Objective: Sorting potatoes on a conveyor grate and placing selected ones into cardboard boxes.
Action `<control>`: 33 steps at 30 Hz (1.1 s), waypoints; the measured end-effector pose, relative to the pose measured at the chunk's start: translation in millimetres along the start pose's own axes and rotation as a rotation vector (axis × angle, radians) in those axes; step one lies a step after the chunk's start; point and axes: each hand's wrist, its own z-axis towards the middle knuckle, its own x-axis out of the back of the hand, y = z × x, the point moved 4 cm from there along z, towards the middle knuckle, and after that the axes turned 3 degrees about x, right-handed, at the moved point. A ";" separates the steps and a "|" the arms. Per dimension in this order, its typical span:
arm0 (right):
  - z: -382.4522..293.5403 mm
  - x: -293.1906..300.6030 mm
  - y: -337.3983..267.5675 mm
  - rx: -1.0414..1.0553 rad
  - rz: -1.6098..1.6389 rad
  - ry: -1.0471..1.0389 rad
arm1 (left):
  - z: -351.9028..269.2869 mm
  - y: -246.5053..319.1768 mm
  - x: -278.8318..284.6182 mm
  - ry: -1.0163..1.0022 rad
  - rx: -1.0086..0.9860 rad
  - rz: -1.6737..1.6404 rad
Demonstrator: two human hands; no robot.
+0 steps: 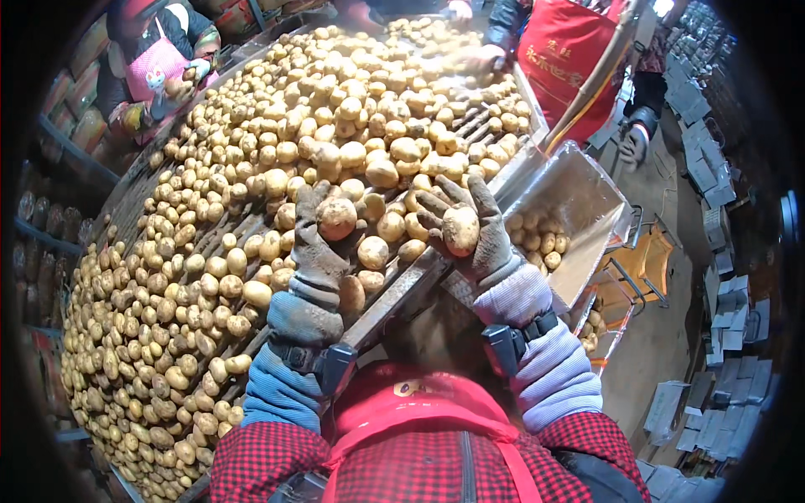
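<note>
My left hand (314, 254), in a soiled grey glove, holds a round potato (336, 220) with a reddish-brown patch, between thumb and fingers. On the palm side of my gloved right hand (494, 242) rests another potato (460, 230), its lower end reddish; the fingers are spread behind it. Both hands are over the near edge of a slatted sorting table (402, 295) heaped with potatoes (264, 151). A few loose potatoes (372, 253) lie between my hands, and one partly hidden potato (351, 294) sits against my left wrist.
Right of my right hand stands a plastic-lined box (591, 251) with potatoes inside. An orange stool (648, 264) is beyond it. A co-worker in a pink apron (165, 69) handles potatoes at left; another in a red apron (566, 63) stands across. White cartons (729, 314) line the right side.
</note>
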 end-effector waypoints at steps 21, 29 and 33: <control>-40.6 23.9 1.5 -0.307 0.195 -0.141 | -31.8 4.6 -134.8 -0.515 0.106 0.290; -63.7 73.9 -67.6 -0.027 0.064 -0.156 | -33.4 -26.4 -201.6 -0.530 0.629 0.001; -81.1 95.8 -64.6 -0.118 0.232 -0.065 | -30.5 -34.3 -229.6 -0.644 0.451 0.369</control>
